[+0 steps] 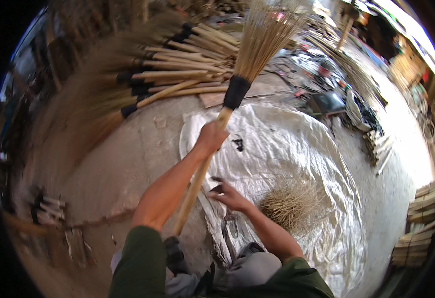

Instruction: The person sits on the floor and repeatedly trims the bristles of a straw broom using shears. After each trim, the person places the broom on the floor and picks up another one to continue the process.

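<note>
A long broom crosses the middle of the view, tilted, with its bristles [269,39] pointing up and away. A black binding [237,92] wraps the place where bristles meet the pale wooden handle [191,196]. My left hand [212,139] is closed round that handle just below the binding. Lower and to the right, my right hand [231,197] is apart from the broom, its fingers curled at a small dark thing that I cannot make out. Under both hands spreads a white woven sheet [267,134]. A small black scrap [238,144] lies on it.
A heap of loose brown bristles [292,203] rests on the sheet to the right. Several finished brooms [178,74] lie fanned out at the far left. Bundled sticks [416,228] are stacked at the right edge, short sticks [380,148] farther back. A dark box [326,103] stands beyond the sheet.
</note>
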Demonstrator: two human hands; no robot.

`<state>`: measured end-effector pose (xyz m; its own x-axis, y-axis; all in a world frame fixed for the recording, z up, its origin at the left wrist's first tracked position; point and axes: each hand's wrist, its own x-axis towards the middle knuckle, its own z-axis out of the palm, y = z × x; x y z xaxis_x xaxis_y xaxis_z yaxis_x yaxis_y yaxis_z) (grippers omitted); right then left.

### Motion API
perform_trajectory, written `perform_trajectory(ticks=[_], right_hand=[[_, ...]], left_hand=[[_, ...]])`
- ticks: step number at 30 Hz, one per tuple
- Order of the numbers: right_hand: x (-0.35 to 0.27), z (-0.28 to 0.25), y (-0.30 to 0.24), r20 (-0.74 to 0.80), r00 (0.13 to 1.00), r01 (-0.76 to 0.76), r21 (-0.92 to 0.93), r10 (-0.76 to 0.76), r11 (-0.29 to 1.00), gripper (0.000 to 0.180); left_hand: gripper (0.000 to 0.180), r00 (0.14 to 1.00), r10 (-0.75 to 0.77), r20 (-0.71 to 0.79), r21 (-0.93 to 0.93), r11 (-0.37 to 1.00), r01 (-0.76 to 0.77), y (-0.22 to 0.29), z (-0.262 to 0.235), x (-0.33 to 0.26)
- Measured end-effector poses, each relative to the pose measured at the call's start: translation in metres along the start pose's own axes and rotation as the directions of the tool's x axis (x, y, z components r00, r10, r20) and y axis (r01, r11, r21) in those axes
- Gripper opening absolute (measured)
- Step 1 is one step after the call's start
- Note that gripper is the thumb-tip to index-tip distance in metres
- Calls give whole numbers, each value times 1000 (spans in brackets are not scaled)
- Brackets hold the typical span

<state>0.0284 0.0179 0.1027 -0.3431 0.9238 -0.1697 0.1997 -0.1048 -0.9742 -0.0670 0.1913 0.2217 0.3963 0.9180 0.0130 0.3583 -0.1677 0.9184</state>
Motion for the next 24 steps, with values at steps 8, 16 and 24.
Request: perform_trajectory(ticks=[8, 16, 24], right_hand=[[-59, -129, 31, -758, 645, 743, 595, -94, 306, 100], [-39, -33, 18, -675, 685, 652, 736, 273, 182, 74], [-67, 34, 22, -393, 905, 312, 873, 161, 375, 56]], left_hand=[[48, 580, -433, 690, 200, 884, 423, -65, 10, -140], [150, 764, -235, 601, 178, 971, 159, 0, 75, -35], [160, 702, -215, 679, 440, 885, -154, 35, 166, -40]])
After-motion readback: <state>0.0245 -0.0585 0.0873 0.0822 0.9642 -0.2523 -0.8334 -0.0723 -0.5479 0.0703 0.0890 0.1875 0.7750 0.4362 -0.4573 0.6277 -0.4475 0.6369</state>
